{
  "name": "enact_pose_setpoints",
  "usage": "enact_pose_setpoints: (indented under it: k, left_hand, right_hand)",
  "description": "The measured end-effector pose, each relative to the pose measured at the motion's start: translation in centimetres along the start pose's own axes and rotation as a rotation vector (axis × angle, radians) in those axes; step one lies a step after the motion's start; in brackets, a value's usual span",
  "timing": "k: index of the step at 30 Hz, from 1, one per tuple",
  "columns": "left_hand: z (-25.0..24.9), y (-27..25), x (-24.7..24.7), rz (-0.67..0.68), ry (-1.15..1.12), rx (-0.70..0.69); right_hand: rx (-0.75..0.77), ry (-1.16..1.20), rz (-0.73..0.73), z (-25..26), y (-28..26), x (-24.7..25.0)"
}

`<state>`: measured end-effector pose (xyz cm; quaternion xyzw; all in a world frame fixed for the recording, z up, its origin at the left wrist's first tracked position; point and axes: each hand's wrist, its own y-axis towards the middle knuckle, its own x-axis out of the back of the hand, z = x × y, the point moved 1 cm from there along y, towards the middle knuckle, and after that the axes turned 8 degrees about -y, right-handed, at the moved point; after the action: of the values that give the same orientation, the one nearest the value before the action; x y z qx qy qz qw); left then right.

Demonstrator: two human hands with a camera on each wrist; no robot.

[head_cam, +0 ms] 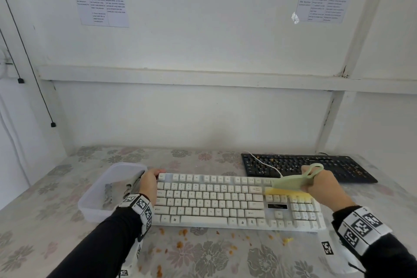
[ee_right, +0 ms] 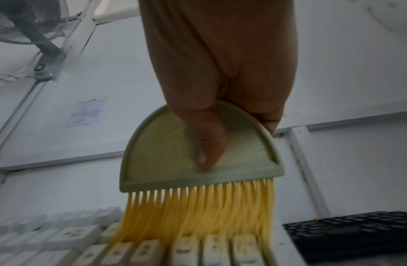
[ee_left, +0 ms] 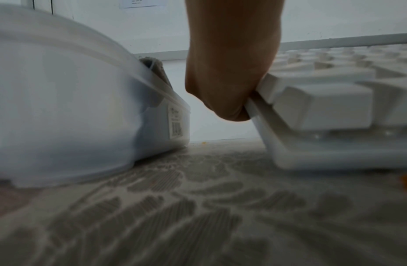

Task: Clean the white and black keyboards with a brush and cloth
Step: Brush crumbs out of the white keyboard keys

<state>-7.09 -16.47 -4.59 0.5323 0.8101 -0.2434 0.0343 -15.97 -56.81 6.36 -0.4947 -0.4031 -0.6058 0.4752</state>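
Observation:
The white keyboard [head_cam: 225,201] lies in front of me on the flowered tablecloth. My left hand [head_cam: 150,181] grips its far left corner, seen close in the left wrist view as the left hand [ee_left: 229,72] curled on the white keyboard [ee_left: 334,108]. My right hand [head_cam: 325,187] holds a pale green brush [head_cam: 291,181] with yellow bristles pressed onto the keys right of the main block. In the right wrist view the thumb lies on the brush [ee_right: 197,154] above the white keyboard [ee_right: 152,252]. The black keyboard [head_cam: 309,167], speckled with crumbs, lies behind at the right.
A translucent plastic tub [head_cam: 94,198] holding a grey cloth [head_cam: 130,185] stands just left of the white keyboard. Orange crumbs [head_cam: 180,244] are scattered on the tablecloth in front of it. A white cable [head_cam: 266,165] crosses the black keyboard. The wall stands close behind.

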Motion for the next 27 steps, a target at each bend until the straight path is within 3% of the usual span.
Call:
enact_pose_setpoints:
  k: [8, 12, 16, 19, 27]
  left_hand:
    - [-0.3, -0.5, 0.2, -0.009, 0.011, 0.007]
    - [-0.4, -0.7, 0.1, -0.037, -0.002, -0.027]
    - [-0.3, -0.7, 0.0, -0.052, -0.018, -0.018]
    - [-0.4, -0.8, 0.1, -0.046, -0.019, -0.014]
    - [-0.5, -1.2, 0.2, -0.006, -0.051, 0.016]
  right_hand:
    - [-0.206, -0.02, -0.102, -3.8, -0.8, 2.2]
    - [-0.243, -0.101, -0.172, -3.0, -1.4, 3.0]
    - [-0.071, 0.074, -0.233, -0.6, -2.0, 3.3]
    - [0.112, 0.274, -0.181, 2.5, -2.2, 3.0]
    - [0.53, 0.273, 0.018, 14.8, -3.2, -0.6]
